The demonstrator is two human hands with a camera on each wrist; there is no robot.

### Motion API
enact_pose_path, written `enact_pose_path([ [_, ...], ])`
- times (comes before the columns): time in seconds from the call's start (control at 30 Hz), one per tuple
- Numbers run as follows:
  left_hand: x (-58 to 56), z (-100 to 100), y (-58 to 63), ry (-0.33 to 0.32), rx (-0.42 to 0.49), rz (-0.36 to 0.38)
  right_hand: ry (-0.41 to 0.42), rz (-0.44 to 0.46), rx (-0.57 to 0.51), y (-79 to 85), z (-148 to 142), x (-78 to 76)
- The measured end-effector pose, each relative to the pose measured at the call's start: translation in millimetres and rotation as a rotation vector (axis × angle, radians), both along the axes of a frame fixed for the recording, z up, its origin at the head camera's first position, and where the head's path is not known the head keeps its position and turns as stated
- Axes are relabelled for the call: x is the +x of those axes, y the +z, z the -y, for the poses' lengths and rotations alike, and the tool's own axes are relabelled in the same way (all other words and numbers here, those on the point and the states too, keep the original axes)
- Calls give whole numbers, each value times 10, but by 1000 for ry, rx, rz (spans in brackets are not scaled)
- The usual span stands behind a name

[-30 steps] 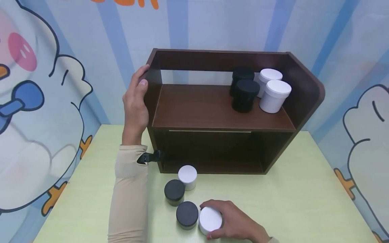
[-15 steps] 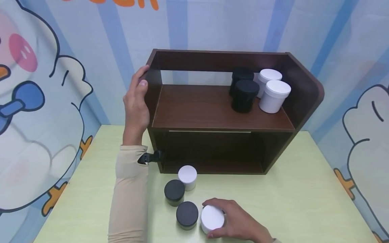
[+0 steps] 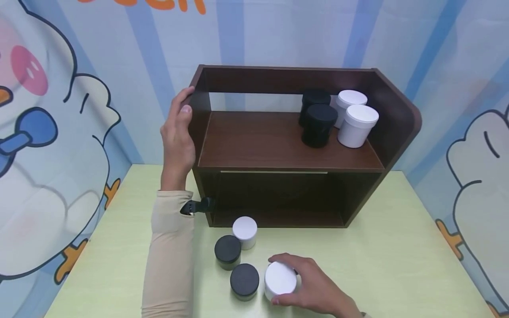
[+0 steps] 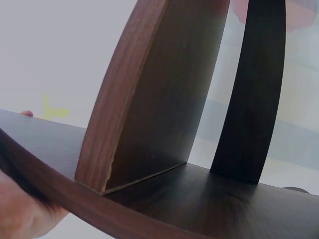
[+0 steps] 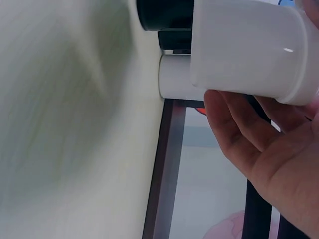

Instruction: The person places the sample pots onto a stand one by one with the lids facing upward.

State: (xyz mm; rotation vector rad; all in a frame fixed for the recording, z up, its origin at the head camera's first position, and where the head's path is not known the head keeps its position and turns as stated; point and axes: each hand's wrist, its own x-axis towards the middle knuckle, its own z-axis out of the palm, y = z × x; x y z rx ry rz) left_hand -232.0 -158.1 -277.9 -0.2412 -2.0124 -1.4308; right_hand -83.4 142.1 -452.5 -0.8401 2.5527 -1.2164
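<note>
My right hand (image 3: 314,285) holds a white lidded jar (image 3: 280,279) between thumb and fingers at the front of the table. In the right wrist view the jar (image 5: 244,50) hangs clear of the tabletop. My left hand (image 3: 177,137) grips the left side panel of a dark brown two-tier shelf (image 3: 254,141), thumb on the near side. Part of that hand (image 4: 25,211) shows beside the panel in the left wrist view. Left of the held jar stand a black-lidded jar (image 3: 244,281), another black-lidded jar (image 3: 228,251) and a white jar (image 3: 245,231).
On the right of the upper tier stand a front black jar (image 3: 319,125), a rear black jar (image 3: 314,104), a front white jar (image 3: 358,126) and a rear white jar (image 3: 350,99). The pale green table (image 3: 405,247) extends to both sides. A printed cloth backdrop (image 3: 278,31) hangs behind.
My right hand has lifted the white jar and carried it slightly right and up in the view, away from the black-lidded jar. My left hand keeps its place on the shelf.
</note>
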Motion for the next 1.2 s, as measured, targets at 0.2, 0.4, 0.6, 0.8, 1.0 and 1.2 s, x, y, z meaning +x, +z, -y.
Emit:
enact_pose_path([
  [0.2,3,8,-3,-9,24,1,-77,-76,-42,28,31,18],
  [0.4,-2,11,-11,-13,36,-3,-177,-237,-74,34,68,38],
  [0.6,-4,10,-6,-9,32,-6,-230,-299,-68,72,86,27],
  [0.8,-4,10,-2,-11,29,-5,-249,-331,-63,73,101,34],
  [1.0,-1,16,-1,-7,33,5,-265,-377,-79,97,104,30],
  [1.2,-1,16,-3,-12,38,8,-307,-398,-59,202,89,9],
])
